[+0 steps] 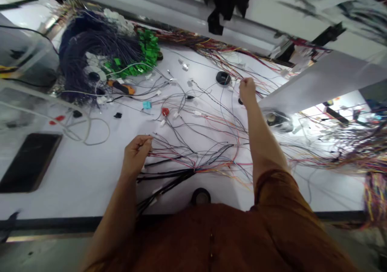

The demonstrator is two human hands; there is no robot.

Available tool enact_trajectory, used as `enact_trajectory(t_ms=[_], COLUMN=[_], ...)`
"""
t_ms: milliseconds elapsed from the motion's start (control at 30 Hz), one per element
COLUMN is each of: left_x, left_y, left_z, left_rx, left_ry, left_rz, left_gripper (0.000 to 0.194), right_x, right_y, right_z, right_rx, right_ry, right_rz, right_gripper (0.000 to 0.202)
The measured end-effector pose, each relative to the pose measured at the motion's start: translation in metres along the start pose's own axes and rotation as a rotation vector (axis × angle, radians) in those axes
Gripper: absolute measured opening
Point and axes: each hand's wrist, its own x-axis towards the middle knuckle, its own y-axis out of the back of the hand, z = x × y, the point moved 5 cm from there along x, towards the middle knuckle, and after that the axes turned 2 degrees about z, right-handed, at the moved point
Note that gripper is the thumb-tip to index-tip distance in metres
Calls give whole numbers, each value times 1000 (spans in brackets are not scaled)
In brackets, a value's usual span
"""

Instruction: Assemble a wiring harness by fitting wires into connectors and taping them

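Thin wires of a wiring harness (195, 169) spread over the white table, some with white connectors (197, 113) on their ends. My left hand (137, 153) is closed in a pinch at the left ends of several wires; a wire tip seems to be between thumb and forefinger. Stretched out to the far right, my right hand (248, 90) is closed near a white connector and a black round holder (223, 78); what its fingers grip is too small to make out. A red connector (165, 111) and a blue connector (146, 105) lie between the hands.
A phone (30, 163) lies at the left by clear plastic bins (27, 58). Behind are a dark wire bundle (90, 42) with green connectors (148, 50) and an orange-black cutter (121, 87). A white upright panel (320, 82) stands beside my right arm. A roll of black tape (200, 196) sits at the front edge.
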Motion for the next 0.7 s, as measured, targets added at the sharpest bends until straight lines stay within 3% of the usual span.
enact_trajectory(t_ms=[133,200,267,333,433,500,567,700], left_x=[1,1,1,0,-2,-3,-3,-2], left_y=[2,2,1,0,-4,-5,-5,-4], left_z=[2,2,3,5,9,11,12,12], left_rx=[30,13,-26,-56,-72,-74,-76,-75], left_ry=[-24,-35,-33,-26,-29,-39,-47,-53], left_rz=[19,29,37,45,39,28,28,13], left_gripper=[20,19,18,16,13,13,13,15], right_x=[-9,-31,-58,-81,-108,-118,-114,-83], right_y=[70,98,111,104,59,31,11,-21], right_z=[10,3,-9,-20,-25,-29,-39,-70], right_rx=[520,733,790,680,453,428,462,443], right_ry=[-261,-212,-125,-133,-278,-334,-353,-422], right_rz=[358,544,607,411,-213,-510,-614,-704], right_gripper=[22,19,13,12,17,17,12,7])
